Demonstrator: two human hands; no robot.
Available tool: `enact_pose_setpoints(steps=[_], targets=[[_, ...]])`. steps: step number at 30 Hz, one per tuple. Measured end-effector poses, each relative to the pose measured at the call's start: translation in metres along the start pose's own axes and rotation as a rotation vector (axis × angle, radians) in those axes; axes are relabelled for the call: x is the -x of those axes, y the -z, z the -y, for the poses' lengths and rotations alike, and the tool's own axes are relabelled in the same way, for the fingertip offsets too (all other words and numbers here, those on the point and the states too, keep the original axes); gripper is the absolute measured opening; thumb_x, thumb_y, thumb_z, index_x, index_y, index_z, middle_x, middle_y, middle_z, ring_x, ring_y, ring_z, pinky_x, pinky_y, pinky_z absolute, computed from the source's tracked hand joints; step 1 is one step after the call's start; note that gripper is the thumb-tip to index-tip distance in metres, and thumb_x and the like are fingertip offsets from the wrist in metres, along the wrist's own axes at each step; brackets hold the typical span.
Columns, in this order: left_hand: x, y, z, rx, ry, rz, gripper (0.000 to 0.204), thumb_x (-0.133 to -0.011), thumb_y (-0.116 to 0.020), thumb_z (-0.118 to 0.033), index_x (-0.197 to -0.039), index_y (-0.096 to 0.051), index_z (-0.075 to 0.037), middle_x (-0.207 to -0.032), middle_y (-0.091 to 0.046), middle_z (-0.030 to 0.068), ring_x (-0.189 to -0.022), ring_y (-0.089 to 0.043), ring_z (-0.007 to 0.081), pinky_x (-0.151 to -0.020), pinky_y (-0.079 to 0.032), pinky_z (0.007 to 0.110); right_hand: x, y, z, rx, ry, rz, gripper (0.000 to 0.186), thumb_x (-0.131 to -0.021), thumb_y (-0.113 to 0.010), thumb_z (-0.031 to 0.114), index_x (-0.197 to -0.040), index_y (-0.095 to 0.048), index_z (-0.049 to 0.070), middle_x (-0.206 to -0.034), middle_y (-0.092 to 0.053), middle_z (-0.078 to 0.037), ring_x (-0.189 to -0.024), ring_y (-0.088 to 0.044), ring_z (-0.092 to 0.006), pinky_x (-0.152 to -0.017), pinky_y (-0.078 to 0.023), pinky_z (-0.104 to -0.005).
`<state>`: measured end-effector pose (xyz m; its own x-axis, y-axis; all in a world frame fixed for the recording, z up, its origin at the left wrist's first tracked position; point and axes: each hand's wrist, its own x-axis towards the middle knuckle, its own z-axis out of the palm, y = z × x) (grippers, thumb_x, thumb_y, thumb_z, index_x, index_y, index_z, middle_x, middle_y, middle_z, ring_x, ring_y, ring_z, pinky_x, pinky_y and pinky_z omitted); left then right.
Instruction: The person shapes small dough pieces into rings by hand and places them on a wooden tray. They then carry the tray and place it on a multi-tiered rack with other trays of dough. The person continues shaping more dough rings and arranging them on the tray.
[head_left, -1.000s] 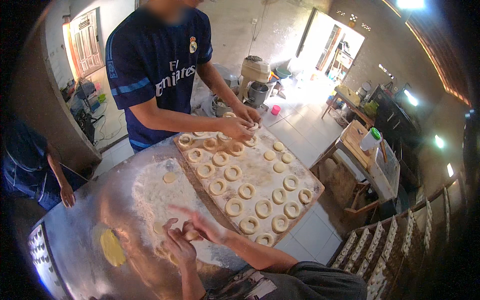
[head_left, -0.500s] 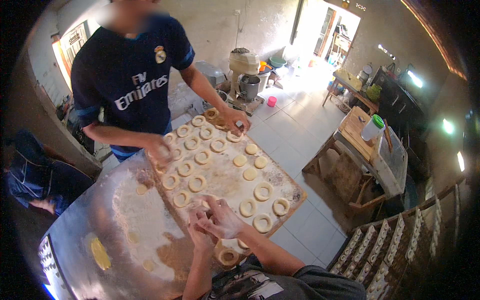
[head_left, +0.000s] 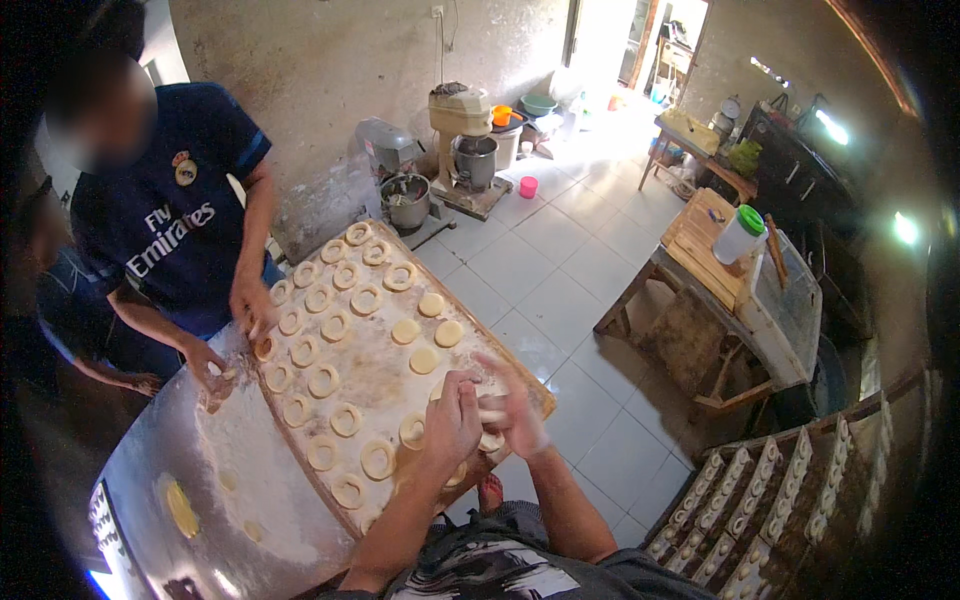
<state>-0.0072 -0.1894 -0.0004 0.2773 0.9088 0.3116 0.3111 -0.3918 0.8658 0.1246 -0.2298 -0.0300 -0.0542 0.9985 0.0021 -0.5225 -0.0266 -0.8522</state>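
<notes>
Farther co-worker (head_left: 70,310): in shadow, well left of both hands.
Metal table (head_left: 150,450): left of the grip, dusted with flour near the board.
Co-worker in dark blue shirt (head_left: 165,220): left of and beyond the grip, with one hand by a ring at the board's edge.
Yellow patch (head_left: 183,508): on the metal, well left of the grip.
Floured board (head_left: 370,375): beneath the hands, stretching away beyond and leftward.
Dough rings (head_left: 378,474): in uneven rows, mostly left of the grip; a few close beside or below it.
Dough discs (head_left: 424,360): four, flat and round, just beyond the left hand.
Left hand (head_left: 455,418): raised over the board, curled; cannot tell whether gripping dough.
Cream mixer (head_left: 462,125): well beyond the grip.
Right hand (head_left: 522,415): just beside the left, motion-blurred; cannot tell whether closed or holding anything.
Pink cup (head_left: 528,187): on the floor, well beyond the grip.
Green-lidded jar (head_left: 738,235): right of the grip, well apart.
Dough-laden trays (head_left: 743,492): racked, well right of the grip.
</notes>
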Motion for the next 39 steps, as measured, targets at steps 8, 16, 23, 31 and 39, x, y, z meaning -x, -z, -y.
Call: enact_pose_setpoints(steps=[8,16,23,31,39], targets=[[-0.011,-0.044,-0.014,-0.036,0.103,0.235,0.029,-0.106,-0.035,-0.034,-0.123,-0.045,-0.012,-0.083,-0.066,0.0283,-0.078,-0.063,0.0520,-0.069,-0.048,0.060,0.010,0.034,0.025,-0.049,0.186,-0.106,0.066,-0.101,-0.045,0.050,-0.149,-0.031,0.008,-0.092,-0.059,-0.003,-0.074,-0.055,-0.0124,-0.063,-0.044,-0.0267],[-0.052,-0.084,0.007,-0.050,0.276,0.300,0.049,-0.105,-0.037,-0.039,-0.139,-0.036,-0.004,-0.116,-0.057,0.0351,-0.107,-0.056,0.0541,-0.093,-0.044,0.059,-0.017,0.059,0.035,0.550,-0.113,-0.511,0.067,-0.102,-0.045,0.049,-0.152,-0.029,0.009,-0.081,-0.065,-0.005,-0.072,-0.064,-0.0213,-0.068,-0.049,-0.0316],[-0.053,-0.071,0.045,-0.547,0.244,0.495,0.071,-0.091,-0.060,-0.042,-0.147,-0.034,-0.007,-0.129,-0.050,0.0322,-0.121,-0.049,0.0519,-0.100,-0.043,0.058,-0.006,0.087,0.018,1.491,-0.253,-0.513,0.087,-0.088,-0.063,0.050,-0.154,-0.024,0.009,-0.106,-0.065,-0.022,-0.105,-0.063,-0.0404,-0.090,-0.045,-0.0505],[-0.029,-0.022,0.016,-0.467,0.021,0.409,0.059,-0.089,-0.064,-0.034,-0.139,-0.045,-0.007,-0.127,-0.049,0.0267,-0.112,-0.055,0.0465,-0.093,-0.049,0.051,0.004,0.023,0.019,1.616,-0.137,-0.594,0.080,-0.086,-0.064,0.041,-0.152,-0.030,0.009,-0.117,-0.059,-0.024,-0.108,-0.058,-0.0432,-0.097,-0.038,-0.0587],[0.104,0.155,0.050,-0.168,0.164,-0.565,0.028,-0.087,-0.062,-0.003,-0.115,-0.062,-0.007,-0.099,-0.064,0.0181,-0.088,-0.065,0.0385,-0.074,-0.053,0.044,-0.043,-0.177,-0.071,1.339,0.218,0.385,0.043,-0.090,-0.064,0.027,-0.126,-0.058,0.005,-0.101,-0.066,-0.018,-0.093,-0.065,-0.0339,-0.081,-0.051,-0.0445]])
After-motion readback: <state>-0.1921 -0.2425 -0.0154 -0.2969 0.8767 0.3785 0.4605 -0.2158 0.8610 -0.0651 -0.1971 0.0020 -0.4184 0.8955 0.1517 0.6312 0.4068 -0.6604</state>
